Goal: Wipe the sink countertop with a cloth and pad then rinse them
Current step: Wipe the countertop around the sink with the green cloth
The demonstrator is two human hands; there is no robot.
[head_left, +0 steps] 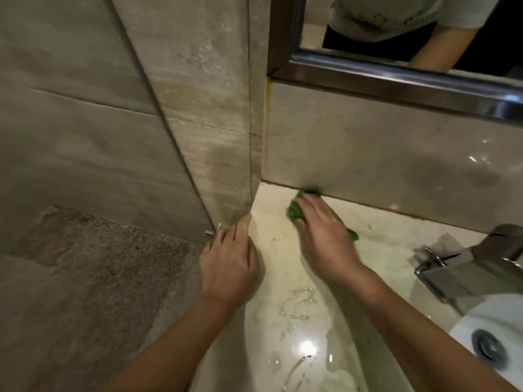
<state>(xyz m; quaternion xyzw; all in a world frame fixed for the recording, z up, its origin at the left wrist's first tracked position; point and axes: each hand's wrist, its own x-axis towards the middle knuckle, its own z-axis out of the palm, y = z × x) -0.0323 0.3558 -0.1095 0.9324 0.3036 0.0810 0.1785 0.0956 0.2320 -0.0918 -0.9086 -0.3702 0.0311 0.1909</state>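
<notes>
Nearest, puddles of water (297, 304) lie on the pale stone counter (276, 233), which shines wet along its front part. At the counter's near right corner sits the white sink (464, 331) with its metal drain (488, 346). Farther in, the left hand (229, 258) rests flat on the counter's left edge, its fingers straight and relaxed, holding nothing and pointing toward the far left corner. The chrome faucet (464, 267) stands at the right, behind the sink. Beyond the left hand, the right hand (322, 230) lies palm down on the green pad (294, 213), fingers spread and nearly straight, pressing it onto the counter. The pad sits near the far left corner, with its far end touching the foot of the backsplash (368, 154) along the back edge; green shows on both sides of the hand. Above the backsplash hangs a metal-framed mirror (368, 72), and a glass panel (85, 137) stands just off the counter's left edge.
</notes>
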